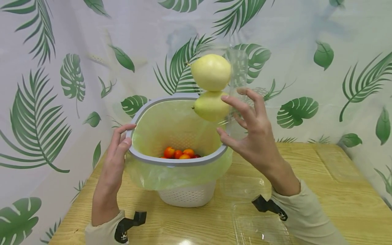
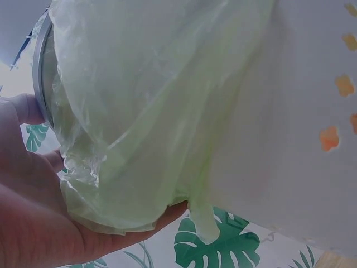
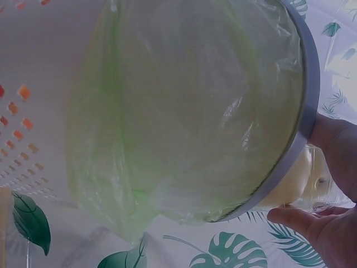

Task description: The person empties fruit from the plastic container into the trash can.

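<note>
Nearest to me, both forearms come up from the bottom of the head view, each with a black wrist mount, and a clear plastic lid (image 1: 260, 228) lies flat on the wooden table (image 1: 321, 190) by the right sleeve. My left hand (image 1: 114, 160) rests on the left side of the basket's grey rim (image 1: 171, 162), fingers fairly straight, fingertips curving over the edge; the left wrist view shows the palm against the pale green bag liner (image 2: 156, 111), cupping it rather than clenching. My right hand (image 1: 249, 131) is spread wide, thumb by the right side of the rim, fingers curving round a clear plastic container (image 1: 237, 73) that is hard to make out. Two yellow-green pears (image 1: 211, 88) sit stacked in it, one above the other, their long axes roughly level, stems to the left. They are above the right rear of the white perforated basket (image 1: 186, 195), so the right hand is much the nearer. Deeper in the liner lie a few small tomatoes (image 1: 180, 153). Behind hangs a leaf-print curtain (image 1: 46, 85). No brand, label or writing is readable anywhere.
</note>
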Available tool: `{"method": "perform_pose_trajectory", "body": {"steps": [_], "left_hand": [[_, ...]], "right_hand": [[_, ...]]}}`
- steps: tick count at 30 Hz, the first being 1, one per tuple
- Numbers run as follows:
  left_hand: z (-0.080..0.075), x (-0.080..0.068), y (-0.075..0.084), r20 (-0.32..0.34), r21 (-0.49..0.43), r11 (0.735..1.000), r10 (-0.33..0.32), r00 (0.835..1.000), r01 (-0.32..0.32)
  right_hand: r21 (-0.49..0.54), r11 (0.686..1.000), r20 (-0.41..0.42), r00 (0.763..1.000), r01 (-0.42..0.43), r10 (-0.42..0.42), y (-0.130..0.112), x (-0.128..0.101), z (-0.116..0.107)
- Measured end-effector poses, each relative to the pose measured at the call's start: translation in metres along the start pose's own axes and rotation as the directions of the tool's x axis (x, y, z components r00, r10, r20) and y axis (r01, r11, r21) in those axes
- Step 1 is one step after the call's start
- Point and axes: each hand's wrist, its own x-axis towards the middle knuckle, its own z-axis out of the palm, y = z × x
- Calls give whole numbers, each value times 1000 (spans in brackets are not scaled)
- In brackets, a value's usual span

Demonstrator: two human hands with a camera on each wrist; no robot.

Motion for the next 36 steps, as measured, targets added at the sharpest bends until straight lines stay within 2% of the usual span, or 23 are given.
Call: {"method": "perform_pose_trajectory", "body": {"steps": [14, 36], "left_hand": [[1, 1, 0, 5, 9, 1000, -2, 1000, 2], [0, -1, 0, 6, 1, 1000, 0, 1000, 0]], "right_hand": [[-23, 999, -3, 1000, 31, -31, 1, -1, -1], [3, 999, -27, 999, 43, -43, -1, -3, 3]]}}
